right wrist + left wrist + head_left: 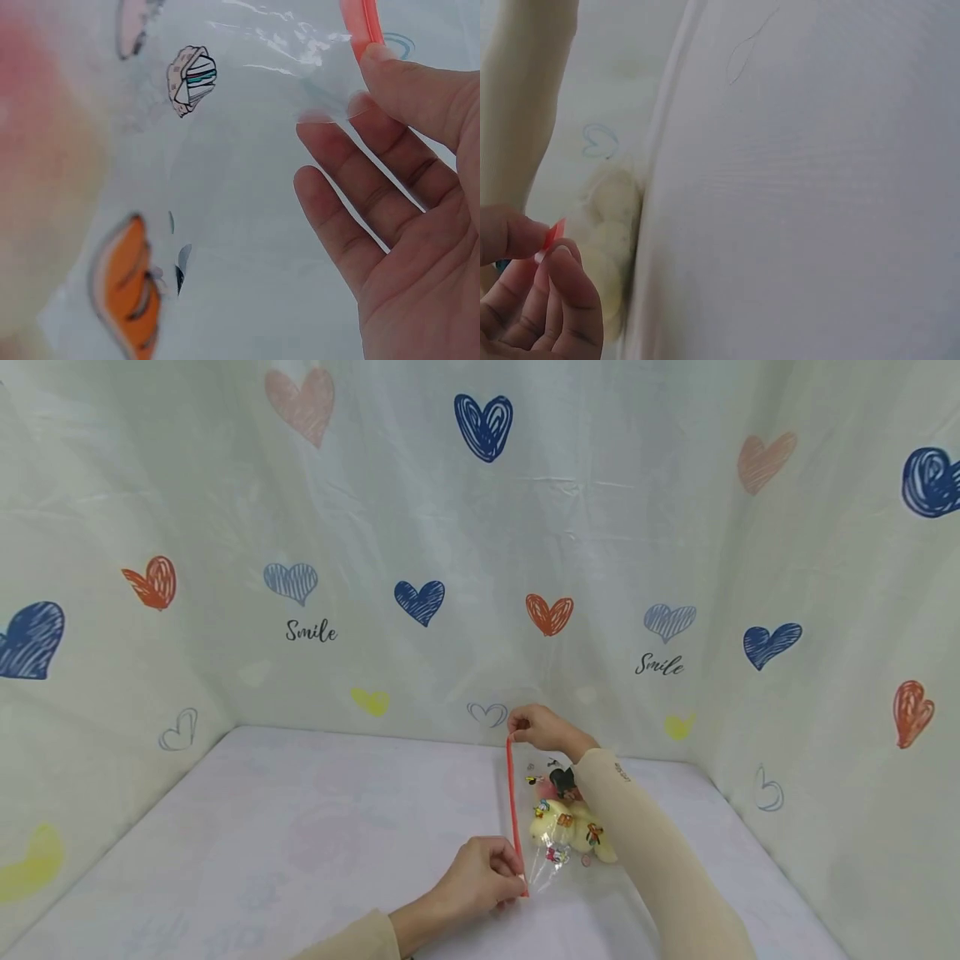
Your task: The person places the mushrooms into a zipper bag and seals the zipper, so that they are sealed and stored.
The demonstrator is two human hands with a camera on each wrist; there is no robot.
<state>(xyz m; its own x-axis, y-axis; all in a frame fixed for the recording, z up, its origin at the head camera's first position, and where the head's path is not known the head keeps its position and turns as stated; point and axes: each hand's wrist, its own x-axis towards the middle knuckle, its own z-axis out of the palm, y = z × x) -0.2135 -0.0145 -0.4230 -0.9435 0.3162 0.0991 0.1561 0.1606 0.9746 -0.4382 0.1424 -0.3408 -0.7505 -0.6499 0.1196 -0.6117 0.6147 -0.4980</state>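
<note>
A clear zip bag with printed cartoon figures and a red zip strip lies at the table's right side. Inside it sit pale yellow rounded items and something pinkish; their kind is unclear through the plastic. My left hand pinches the near end of the strip between thumb and fingers, as the left wrist view also shows. At the far end, my right hand pinches the strip's other corner. The right wrist view has the thumb on the red strip, with the other fingers behind the film.
A white table spreads out to the left of the bag. Behind and beside it hang pale curtains printed with hearts and the word Smile. My right forearm reaches over the bag's right part and hides some of it.
</note>
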